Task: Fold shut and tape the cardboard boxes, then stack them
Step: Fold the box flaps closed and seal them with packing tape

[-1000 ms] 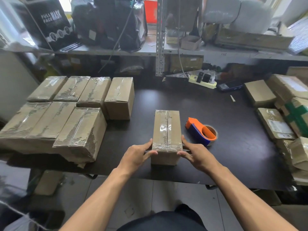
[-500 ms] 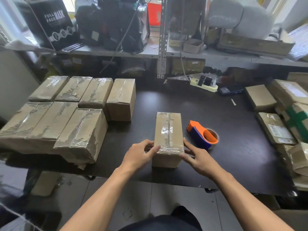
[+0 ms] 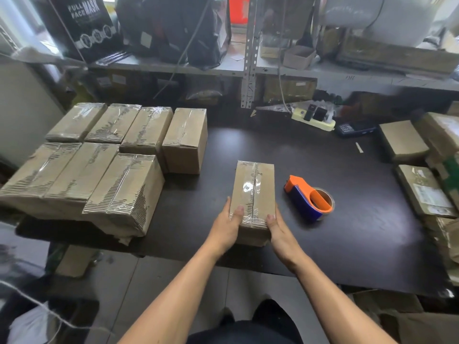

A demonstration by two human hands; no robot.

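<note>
On the dark table (image 3: 310,155), seven taped boxes (image 3: 124,167) sit grouped at the left. Left hand (image 3: 224,225) and right hand (image 3: 279,228) grip the sealed centre box (image 3: 253,194), probably ready for stacking.

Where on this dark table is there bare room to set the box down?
Bare patches: between the held box and the taped boxes, behind the box toward the power strip, and right of the tape dispenser up to the parcels. The left and right table edges are crowded.
</note>
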